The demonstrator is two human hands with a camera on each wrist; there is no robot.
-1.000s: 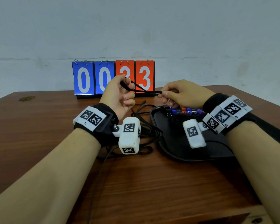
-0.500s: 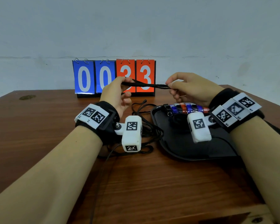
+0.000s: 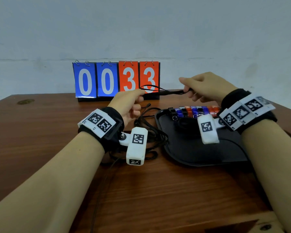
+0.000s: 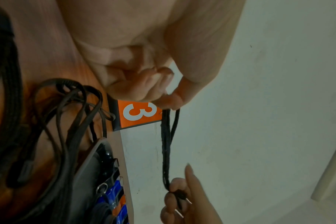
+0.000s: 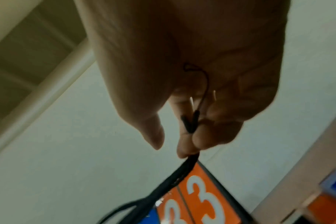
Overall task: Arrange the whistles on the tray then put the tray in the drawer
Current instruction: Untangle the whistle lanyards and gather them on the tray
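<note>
A black lanyard (image 3: 166,93) is stretched taut in the air between my two hands, above the table's far side. My left hand (image 3: 140,95) pinches its looped end, seen close in the left wrist view (image 4: 167,104). My right hand (image 3: 186,90) pinches the other end between fingertips (image 5: 190,145), index finger pointing out. No whistle shows on this lanyard. Below, a black tray (image 3: 191,153) carries a row of several black, blue and red whistles (image 3: 195,111) along its far rim, partly hidden by my right wrist.
A heap of loose black lanyards (image 3: 151,132) lies on the wooden table between my left wrist and the tray's left rim (image 4: 98,151). A flip scoreboard (image 3: 116,79) reading 0033 stands at the back against the wall. A table edge shows bottom right.
Both hands have pulled apart, my right hand going right and up, my left hand lowering slightly. The lanyard between them is drawn out longer and straighter.
</note>
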